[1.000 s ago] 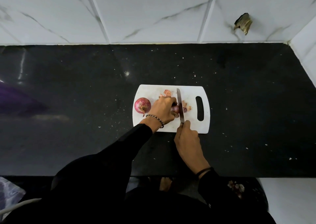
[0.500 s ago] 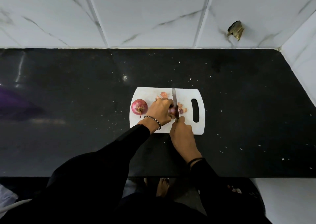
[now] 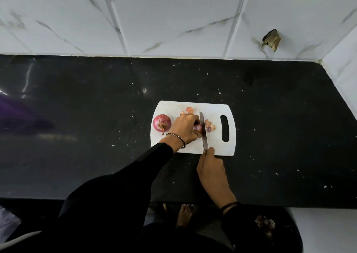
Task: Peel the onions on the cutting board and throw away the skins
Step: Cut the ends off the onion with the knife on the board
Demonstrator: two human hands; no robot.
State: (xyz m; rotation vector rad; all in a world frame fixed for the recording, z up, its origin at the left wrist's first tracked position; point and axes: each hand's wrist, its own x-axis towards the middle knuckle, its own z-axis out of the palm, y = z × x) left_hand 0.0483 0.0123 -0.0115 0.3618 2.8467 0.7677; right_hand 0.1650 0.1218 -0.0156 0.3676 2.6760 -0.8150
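Pulled back toward the frame's bottom, my right hand [image 3: 211, 168] grips the knife [image 3: 204, 135], trimming the onion [image 3: 198, 128] my left hand [image 3: 185, 127] clamps mid cutting board [image 3: 216, 146], while the whole red onion [image 3: 162, 123] at its left sits unpeeled and the skin scraps [image 3: 209, 127] are not yet thrown away.

White cutting board [image 3: 216, 110] on black countertop [image 3: 96, 117], handle slot to the right. Left hand [image 3: 184, 127] grips an onion [image 3: 198, 128] mid-board; right hand [image 3: 211, 167] holds a knife [image 3: 203, 131], blade against that onion's right end. Whole red onion [image 3: 162, 122] at the board's left edge. Skin scraps [image 3: 209, 127] right of the blade, another scrap [image 3: 189, 109] above the left hand
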